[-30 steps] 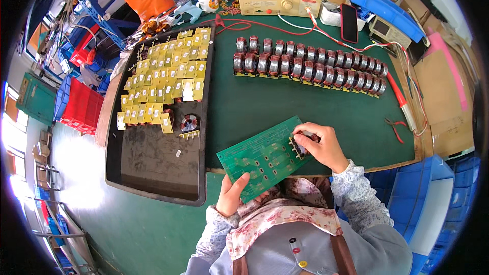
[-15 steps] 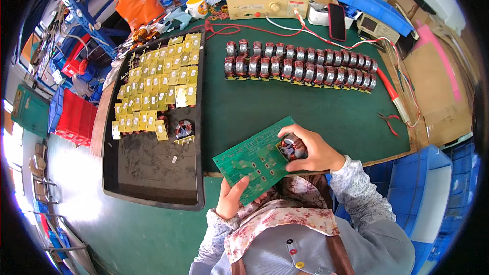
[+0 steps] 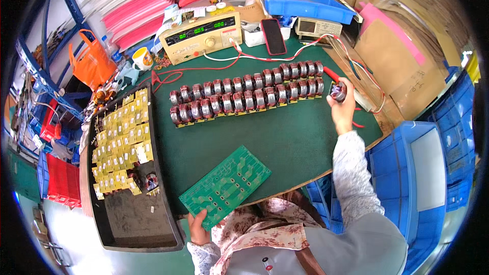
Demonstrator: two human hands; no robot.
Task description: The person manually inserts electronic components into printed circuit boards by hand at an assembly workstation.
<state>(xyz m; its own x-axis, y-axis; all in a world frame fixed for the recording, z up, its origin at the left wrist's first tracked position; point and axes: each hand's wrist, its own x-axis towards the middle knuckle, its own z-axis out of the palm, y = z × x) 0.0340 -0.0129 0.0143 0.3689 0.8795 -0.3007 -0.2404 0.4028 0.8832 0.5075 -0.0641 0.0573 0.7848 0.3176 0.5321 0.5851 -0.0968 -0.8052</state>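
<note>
Green circuit board (image 3: 224,186), pierced by small slots, lies tilted across the near edge of the tabletop (image 3: 214,145). Left hand (image 3: 198,228) holds its lower left corner: thumb on the upper face, the other fingers mostly out of sight underneath, so their exact grip cannot be told.

Right hand (image 3: 344,107), arm extended, has its fingers bent round a copper-wound coil (image 3: 338,92), parted only about as far as the coil's width. The coil is just beside the right end of two coil rows (image 3: 249,91) on yellow bases; whether it clears the tabletop cannot be made out.

Handling notes (judgement): grip the coil by its winding, at the sides, leaving the base free. Bring it in line with the row and keep it level, square to its neighbour; a skewed approach could nudge the end coil. Watch the red probe (image 3: 331,74) and red-handled pliers (image 3: 360,125), both near the right hand. Keep the left hand quiet so the board does not slide off the edge.

Black tray (image 3: 132,224), at left, carries yellow plates (image 3: 119,142), well apart from the reach.
</note>
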